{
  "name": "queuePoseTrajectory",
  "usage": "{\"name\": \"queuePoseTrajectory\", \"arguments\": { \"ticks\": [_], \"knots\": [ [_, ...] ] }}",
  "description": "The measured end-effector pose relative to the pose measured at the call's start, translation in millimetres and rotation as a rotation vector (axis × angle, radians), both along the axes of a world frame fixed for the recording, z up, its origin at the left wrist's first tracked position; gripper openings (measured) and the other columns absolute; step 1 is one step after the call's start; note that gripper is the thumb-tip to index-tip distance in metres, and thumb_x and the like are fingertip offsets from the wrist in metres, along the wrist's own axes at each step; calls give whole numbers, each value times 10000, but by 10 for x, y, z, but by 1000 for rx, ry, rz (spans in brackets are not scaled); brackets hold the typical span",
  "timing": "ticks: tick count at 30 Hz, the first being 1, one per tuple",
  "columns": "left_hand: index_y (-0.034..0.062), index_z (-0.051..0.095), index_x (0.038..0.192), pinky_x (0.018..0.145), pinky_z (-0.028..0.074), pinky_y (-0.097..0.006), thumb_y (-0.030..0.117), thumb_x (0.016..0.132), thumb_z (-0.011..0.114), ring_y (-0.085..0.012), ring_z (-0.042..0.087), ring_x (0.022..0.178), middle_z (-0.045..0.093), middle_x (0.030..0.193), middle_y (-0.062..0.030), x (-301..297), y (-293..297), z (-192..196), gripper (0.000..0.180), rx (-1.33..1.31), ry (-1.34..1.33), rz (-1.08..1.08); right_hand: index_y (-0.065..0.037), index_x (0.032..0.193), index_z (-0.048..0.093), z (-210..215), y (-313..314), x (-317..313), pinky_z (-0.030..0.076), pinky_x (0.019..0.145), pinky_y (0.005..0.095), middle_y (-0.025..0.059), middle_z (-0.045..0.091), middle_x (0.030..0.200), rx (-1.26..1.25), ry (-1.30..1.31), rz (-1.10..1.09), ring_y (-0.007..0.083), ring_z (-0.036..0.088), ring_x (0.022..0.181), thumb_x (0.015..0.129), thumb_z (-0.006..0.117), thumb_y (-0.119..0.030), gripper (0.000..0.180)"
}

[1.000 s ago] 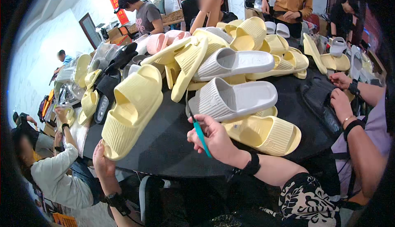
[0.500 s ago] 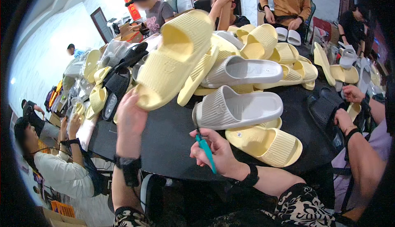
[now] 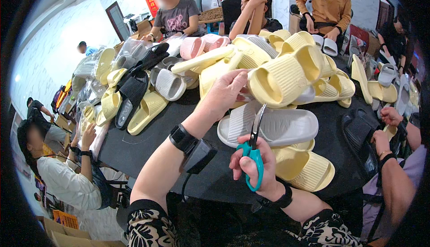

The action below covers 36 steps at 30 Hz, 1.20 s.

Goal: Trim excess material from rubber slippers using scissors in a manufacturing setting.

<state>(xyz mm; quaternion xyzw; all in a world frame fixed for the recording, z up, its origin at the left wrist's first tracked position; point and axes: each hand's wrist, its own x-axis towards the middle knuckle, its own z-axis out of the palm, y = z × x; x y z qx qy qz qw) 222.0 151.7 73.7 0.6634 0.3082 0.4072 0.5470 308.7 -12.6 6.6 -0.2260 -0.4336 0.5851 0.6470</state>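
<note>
The left hand (image 3: 226, 90) has its thumb and fingers closed on the left edge of a yellow slipper (image 3: 275, 83). That slipper is up over the middle of the black table (image 3: 125, 151), in front of the big heap. I can't tell if it is resting on the things below it.

The right hand (image 3: 262, 164) holds scissors (image 3: 254, 157) with blue-green handles. The blades point up, just under the yellow slipper. The fingers are curled around the handles, above the near edge of the table.

Just past the scissors lies a grey slipper (image 3: 293, 126). It is on top of more yellow slippers (image 3: 309, 171) by the near edge, to the right.

Black slippers (image 3: 358, 133) lie at the right edge, close to another person's hands (image 3: 383, 139).

Toward the left edge is one more yellow slipper (image 3: 150, 110), with black slippers (image 3: 134, 88) next to it. Pink slippers (image 3: 192, 48) sit at the far side of the heap.
</note>
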Motion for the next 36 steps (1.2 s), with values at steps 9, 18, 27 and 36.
{"name": "queuePoseTrajectory", "arguments": {
  "ticks": [9,18,27,36],
  "knots": [
    [-17,576,1052,810,471,-352,-6,782,556,-287,579,921,565,1016,-179,-600,745,-88,271,863,352,783,-21,1213,402,-24,7,3,476,531,225,132,607,791,38,-44,30,121,553,557,873,596,-142,411],
    [99,461,1282,992,362,-430,173,701,676,-335,449,1181,459,1277,-172,-1216,1328,-468,624,814,950,830,-22,1211,414,4,21,24,469,523,216,118,607,778,-6,-88,42,104,550,554,879,586,-109,384],
    [36,560,1083,803,465,-430,303,840,587,-356,599,957,636,964,-204,-864,1616,-496,363,726,977,656,-31,1209,437,50,56,71,466,495,214,95,611,776,-126,46,54,96,543,545,883,556,-82,351],
    [-11,590,892,691,475,-454,299,827,594,-388,620,787,625,793,-235,-539,1220,-425,317,713,762,701,-17,1204,387,125,18,35,455,439,266,157,593,713,-116,50,78,166,522,463,864,613,-300,497]
  ]
}}
